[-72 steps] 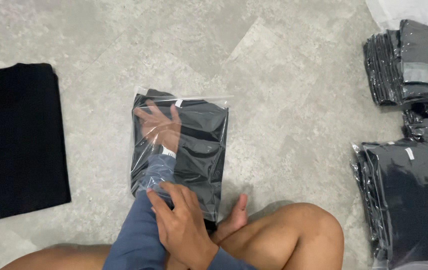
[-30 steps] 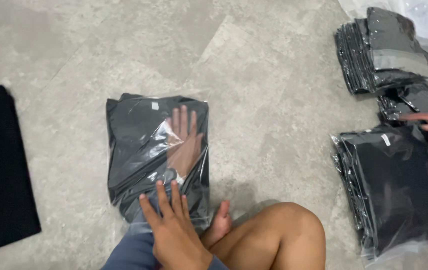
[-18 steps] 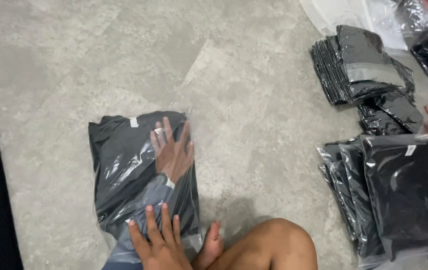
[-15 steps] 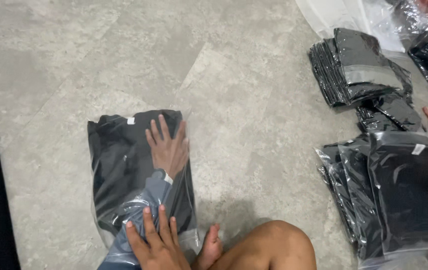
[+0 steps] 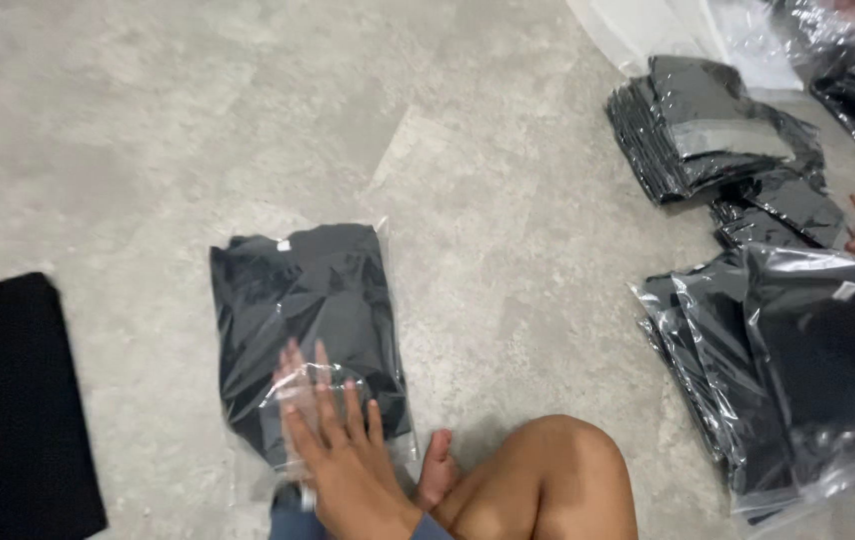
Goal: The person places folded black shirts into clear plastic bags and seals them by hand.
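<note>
Folded black garment in a clear plastic bag (image 5: 308, 330) lies flat on the grey concrete floor (image 5: 148, 120), just in front of the person's bent knee (image 5: 558, 480). Likely fault: the slick film could slide or crease under pressure, trapping air at the bag's open near end. One hand (image 5: 333, 440), apparently the right, lies flat with fingers spread on the bag's near edge, gripping nothing. A second hand (image 5: 298, 385) seems to sit under the film; its opening cannot be determined.
</note>
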